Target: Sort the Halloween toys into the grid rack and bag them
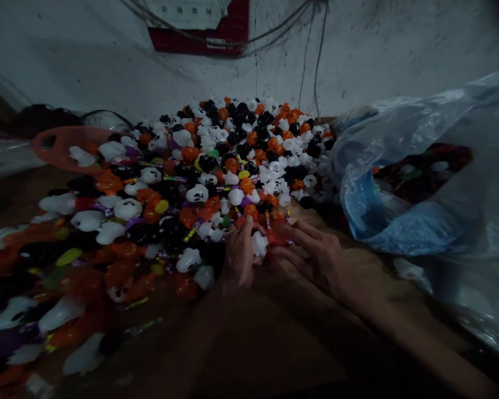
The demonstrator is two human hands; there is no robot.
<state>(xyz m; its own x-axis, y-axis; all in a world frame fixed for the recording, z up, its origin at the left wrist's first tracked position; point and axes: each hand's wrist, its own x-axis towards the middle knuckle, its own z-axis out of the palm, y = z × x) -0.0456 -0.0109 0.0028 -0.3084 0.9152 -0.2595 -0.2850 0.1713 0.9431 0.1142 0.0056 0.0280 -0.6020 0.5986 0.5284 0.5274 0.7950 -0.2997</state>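
Bare stretches of brown surface (291, 332) run dimly lit between two forearms, leaving open room at the near edge. Just beyond, the left hand (240, 255) grips a glossy white plastic piece (259, 244) between thumb and fingers, beside the right hand (318, 252), its fingers closed on a translucent red piece (278, 235). Both pieces sit at the near edge of a crowded heap (241, 136) of rounded ghost and pumpkin shapes in white, orange and black, spilling toward the left edge. Crinkled clear plastic bag (403, 230) gapes at right, dark red contents inside. Smooth orange tray (62, 144), pierced by an oval hole, lies at far left. Behind, the heap reaches a rough, cracked wall (108, 66) bearing a red-backed calendar (199, 45) and thin cords (321, 55).
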